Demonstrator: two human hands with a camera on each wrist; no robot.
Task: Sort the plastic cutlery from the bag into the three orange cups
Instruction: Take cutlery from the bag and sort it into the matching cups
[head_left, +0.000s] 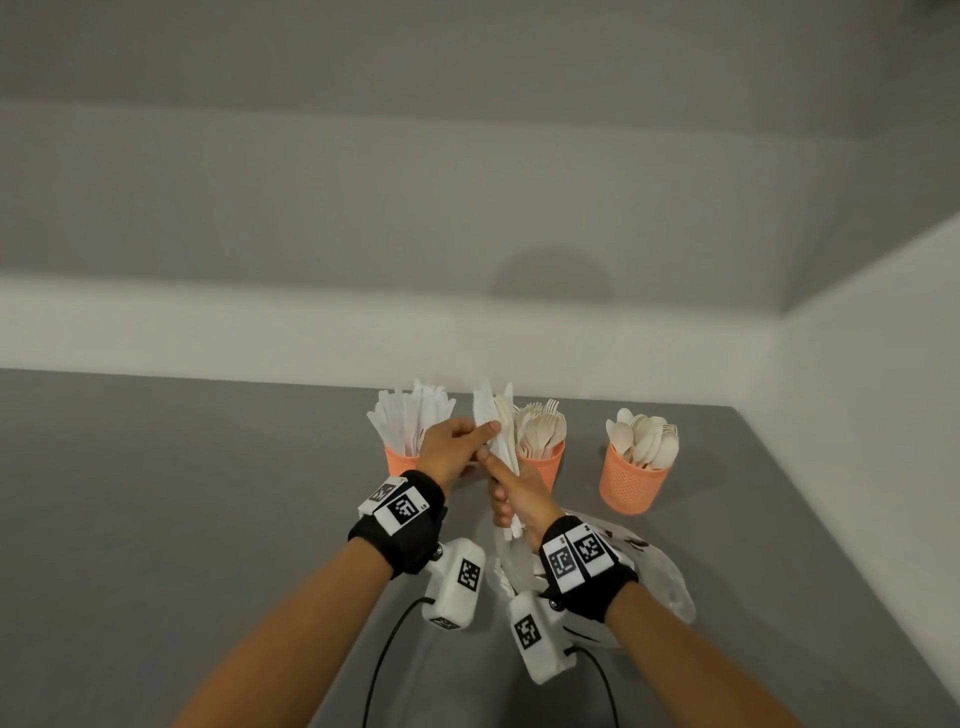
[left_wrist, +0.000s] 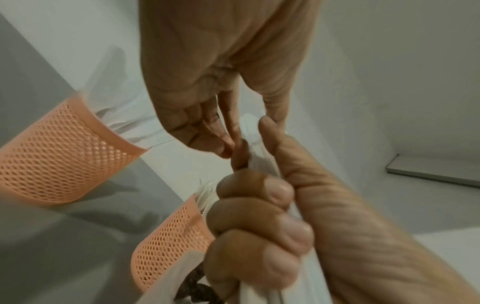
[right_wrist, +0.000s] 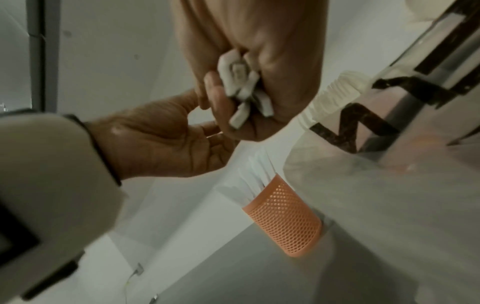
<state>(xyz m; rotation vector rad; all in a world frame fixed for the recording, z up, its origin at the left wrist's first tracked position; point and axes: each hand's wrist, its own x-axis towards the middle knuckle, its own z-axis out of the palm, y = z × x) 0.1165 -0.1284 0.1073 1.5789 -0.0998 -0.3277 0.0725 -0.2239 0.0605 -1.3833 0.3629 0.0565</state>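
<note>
Three orange mesh cups stand in a row at the back of the grey table (head_left: 208, 519): the left cup (head_left: 399, 457) holds knives, the middle cup (head_left: 546, 465) forks, the right cup (head_left: 631, 483) spoons. In front of the left and middle cups, my right hand (head_left: 511, 493) grips a bundle of white cutlery (head_left: 497, 421) upright in its fist; the handle ends (right_wrist: 241, 88) stick out below the fist. My left hand (head_left: 475, 441) pinches a white knife at the top of that bundle between thumb and fingertips (left_wrist: 233, 144). The clear plastic bag (head_left: 654, 571) lies under my right wrist.
A white wall runs close behind the cups and along the table's right edge. Black cables hang from both wrist cameras near the table's front. Grey tabletop stretches to the left of the cups.
</note>
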